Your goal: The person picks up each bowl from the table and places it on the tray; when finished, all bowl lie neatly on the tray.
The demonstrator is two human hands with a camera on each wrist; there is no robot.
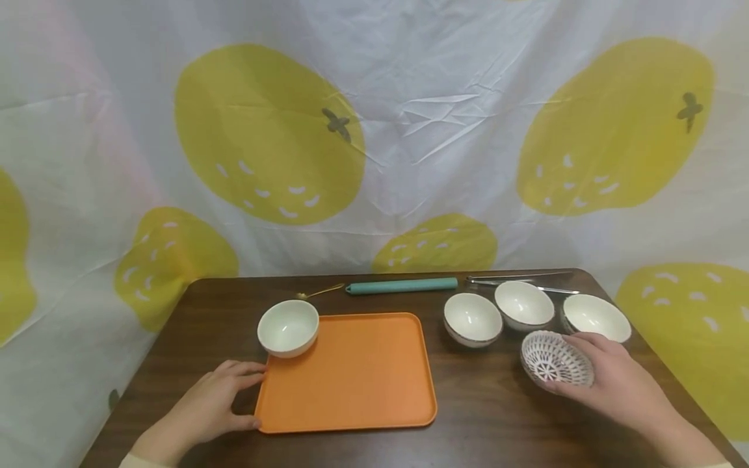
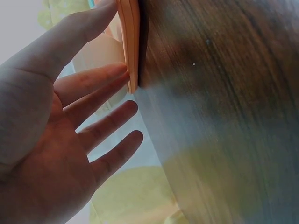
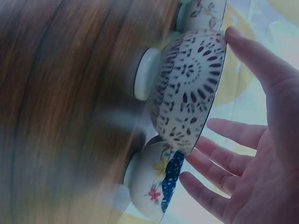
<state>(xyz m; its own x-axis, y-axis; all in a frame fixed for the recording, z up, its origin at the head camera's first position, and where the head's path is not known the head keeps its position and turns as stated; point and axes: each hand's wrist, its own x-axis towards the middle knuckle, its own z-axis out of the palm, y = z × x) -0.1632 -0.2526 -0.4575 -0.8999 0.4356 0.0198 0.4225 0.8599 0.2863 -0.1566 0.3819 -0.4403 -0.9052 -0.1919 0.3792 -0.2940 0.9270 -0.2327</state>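
Observation:
My right hand (image 1: 608, 383) grips a small bowl (image 1: 556, 359) by its rim, thumb on the near side and fingers on the far side. The bowl has a white and dark petal pattern inside and out; its white foot (image 3: 147, 73) shows clear of the table in the right wrist view. At the left edge of an orange tray (image 1: 351, 377), my left hand (image 1: 205, 403) rests its thumb and fingertips, fingers spread and mostly straight. A plain white bowl (image 1: 289, 328) sits on the tray's far left corner.
Behind the held bowl stand three white bowls, a left one (image 1: 473, 318), a middle one (image 1: 524, 305) and a right one (image 1: 597, 317). Along the back edge lie a teal stick-like tool (image 1: 404, 286), metal tongs (image 1: 526, 283) and a small gold spoon (image 1: 318, 292). A lemon-print cloth (image 1: 409, 130) hangs behind.

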